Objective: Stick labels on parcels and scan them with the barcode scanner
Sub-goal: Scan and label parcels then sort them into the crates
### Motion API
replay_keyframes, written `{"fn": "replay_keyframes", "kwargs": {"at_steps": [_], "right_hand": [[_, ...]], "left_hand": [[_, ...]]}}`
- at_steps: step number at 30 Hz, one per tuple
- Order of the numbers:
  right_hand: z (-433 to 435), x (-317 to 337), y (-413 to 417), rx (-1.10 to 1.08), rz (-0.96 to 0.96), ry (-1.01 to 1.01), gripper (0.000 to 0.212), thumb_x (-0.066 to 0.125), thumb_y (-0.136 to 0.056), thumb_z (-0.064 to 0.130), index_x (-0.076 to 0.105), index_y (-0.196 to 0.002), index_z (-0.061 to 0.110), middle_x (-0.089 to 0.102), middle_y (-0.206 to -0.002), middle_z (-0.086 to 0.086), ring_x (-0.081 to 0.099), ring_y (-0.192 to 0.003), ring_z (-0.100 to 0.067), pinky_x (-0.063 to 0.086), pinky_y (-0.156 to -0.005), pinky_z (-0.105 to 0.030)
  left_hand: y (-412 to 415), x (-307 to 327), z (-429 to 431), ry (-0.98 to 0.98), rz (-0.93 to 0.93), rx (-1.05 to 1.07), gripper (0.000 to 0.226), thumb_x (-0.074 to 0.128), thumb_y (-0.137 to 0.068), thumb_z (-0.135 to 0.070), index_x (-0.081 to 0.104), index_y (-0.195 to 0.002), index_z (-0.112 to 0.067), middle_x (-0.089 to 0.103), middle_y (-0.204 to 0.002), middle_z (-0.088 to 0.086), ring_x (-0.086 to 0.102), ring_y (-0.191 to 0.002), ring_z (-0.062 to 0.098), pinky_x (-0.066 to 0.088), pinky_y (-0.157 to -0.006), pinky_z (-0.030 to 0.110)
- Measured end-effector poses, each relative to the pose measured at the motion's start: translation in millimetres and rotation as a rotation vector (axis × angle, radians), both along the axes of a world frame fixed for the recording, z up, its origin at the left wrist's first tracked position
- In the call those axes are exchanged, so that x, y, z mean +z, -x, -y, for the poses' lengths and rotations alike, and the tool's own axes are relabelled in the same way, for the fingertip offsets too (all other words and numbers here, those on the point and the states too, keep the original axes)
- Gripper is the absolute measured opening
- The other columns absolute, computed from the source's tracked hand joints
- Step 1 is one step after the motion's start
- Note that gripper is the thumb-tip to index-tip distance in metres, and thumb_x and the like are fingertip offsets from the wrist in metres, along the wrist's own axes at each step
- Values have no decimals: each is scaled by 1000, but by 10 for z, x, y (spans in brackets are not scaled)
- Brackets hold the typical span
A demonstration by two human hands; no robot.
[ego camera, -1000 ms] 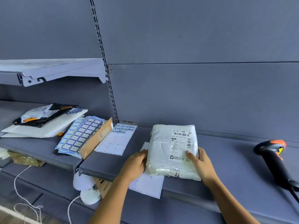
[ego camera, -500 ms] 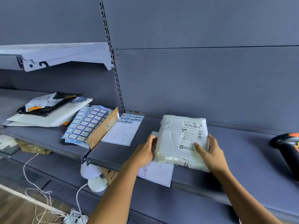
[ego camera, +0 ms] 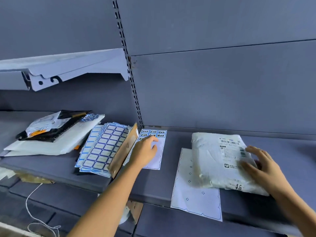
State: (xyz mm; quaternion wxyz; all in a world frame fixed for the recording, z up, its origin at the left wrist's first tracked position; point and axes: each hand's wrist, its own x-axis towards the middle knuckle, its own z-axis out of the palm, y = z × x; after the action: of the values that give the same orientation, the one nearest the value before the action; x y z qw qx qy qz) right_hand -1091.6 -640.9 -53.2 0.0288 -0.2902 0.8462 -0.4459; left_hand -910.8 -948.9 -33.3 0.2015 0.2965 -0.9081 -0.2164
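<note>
Seemingly early on, the left hand [ego camera: 145, 151] is reaching open-fingered for the label sheet [ego camera: 154, 147] while the open right hand [ego camera: 261, 170] is steadying the parcel [ego camera: 220, 161], unscanned.

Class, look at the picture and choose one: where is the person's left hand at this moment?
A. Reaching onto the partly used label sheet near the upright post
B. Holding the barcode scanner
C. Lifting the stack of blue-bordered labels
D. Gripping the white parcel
A: the left hand lies over the label sheet, fingertips at its remaining printed stickers, while the right hand rests on the white parcel.
</note>
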Motion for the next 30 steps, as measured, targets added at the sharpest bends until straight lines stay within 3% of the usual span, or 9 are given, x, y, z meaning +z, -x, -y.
{"fn": "replay_keyframes", "kwargs": {"at_steps": [2, 5, 9, 13, 16, 18, 21, 24, 30], "right_hand": [[138, 168, -41, 3, -292, -53, 37, 71, -82, 12, 62, -118, 7, 59, -128, -8, 47, -127, -30, 33, -98, -29], [667, 611, -226, 134, -487, -13, 28, 65, -85, 5, 67, -112, 11, 65, -120, -5, 61, -106, -27, 42, -84, -27], [1709, 715, -441, 498, -389, -269, 38, 45, -91, 10, 62, -123, 19, 61, -126, -1, 56, -113, -24, 43, -89, -29], [2380, 343, -574, 614, -398, -541, 44, 41, -88, 10, 52, -130, 19, 56, -132, -9, 55, -114, -33, 47, -92, -37], [2440, 158, -643, 668, -456, -651, 45, 39, -96, 17, 37, -141, 13, 39, -148, -9, 43, -130, -30, 36, -104, -39], [2388, 118, -619, 691, -520, -690, 47, 38, -98, 24, 35, -143, 13, 34, -151, -6, 37, -135, -25, 32, -107, -37], [2354, 145, -505, 686, -543, -743, 43, 40, -95, 32, 47, -133, 14, 50, -139, -5, 50, -123, -26, 40, -99, -36], [2295, 138, -423, 681, -442, -708, 43, 44, -93, 32, 49, -133, 16, 52, -137, -3, 51, -121, -26, 42, -99, -37], [2321, 53, -361, 497, -209, -538, 52, 58, -89, 34, 48, -134, 11, 47, -139, -9, 38, -130, -26, 28, -106, -32]], "left_hand": [[-66, 17, 161, 138, 120, 52, 31, 50, -92, -21, 57, -122, -25, 59, -127, -9, 56, -112, 19, 37, -79, 23], [-104, -2, 337, 308, 171, 120, 36, 49, -90, -39, 54, -125, -34, 57, -130, -8, 50, -117, 18, 43, -86, 27], [74, -94, 410, 228, 304, 98, 45, 44, -93, -35, 45, -137, -25, 57, -132, -1, 48, -122, 21, 37, -95, 28], [183, -186, 399, 93, 283, 14, 39, 41, -93, -28, 50, -127, -13, 54, -134, 5, 52, -122, 26, 41, -98, 33], [174, -231, 373, 105, 234, 24, 39, 47, -92, -27, 52, -129, -13, 55, -133, 4, 54, -116, 26, 44, -93, 32], [199, -243, 393, 157, 202, 2, 37, 51, -91, -25, 55, -126, -13, 61, -125, 7, 57, -109, 28, 45, -88, 34], [250, -253, 415, 151, 137, -52, 32, 59, -88, -25, 64, -118, -14, 66, -113, 7, 58, -101, 26, 46, -84, 34], [297, -296, 397, 92, 74, -42, 33, 66, -85, -25, 67, -117, -14, 67, -110, 7, 58, -100, 25, 46, -84, 32], [336, -331, 377, 33, -1, -29, 24, 67, -84, -22, 72, -107, -16, 67, -100, 7, 59, -97, 25, 46, -83, 33]]}}
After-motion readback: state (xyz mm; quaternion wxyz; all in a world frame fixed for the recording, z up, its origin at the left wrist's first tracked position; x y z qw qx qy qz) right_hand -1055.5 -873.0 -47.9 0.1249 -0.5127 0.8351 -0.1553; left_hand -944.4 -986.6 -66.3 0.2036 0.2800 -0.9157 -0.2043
